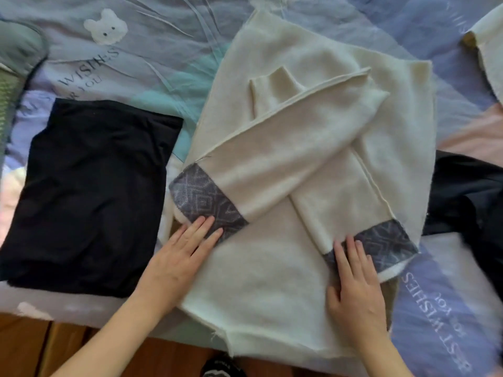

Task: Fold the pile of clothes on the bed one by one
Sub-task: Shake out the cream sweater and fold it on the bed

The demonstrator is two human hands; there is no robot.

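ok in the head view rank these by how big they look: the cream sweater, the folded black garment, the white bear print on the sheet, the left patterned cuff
1. cream sweater, clearly largest
2. folded black garment
3. left patterned cuff and white bear print: similar in apparent size, and the bear lies farther from the camera, so I won't rank these two.

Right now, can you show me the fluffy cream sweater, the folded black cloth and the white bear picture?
fluffy cream sweater [272, 281]: head view, plain lower body panel.
folded black cloth [92, 191]: head view, middle of its top.
white bear picture [105, 27]: head view, bear's face on the bedsheet.

Cream garment [487, 47] cut off right; dark garment [468, 194] blurred, partly hidden.
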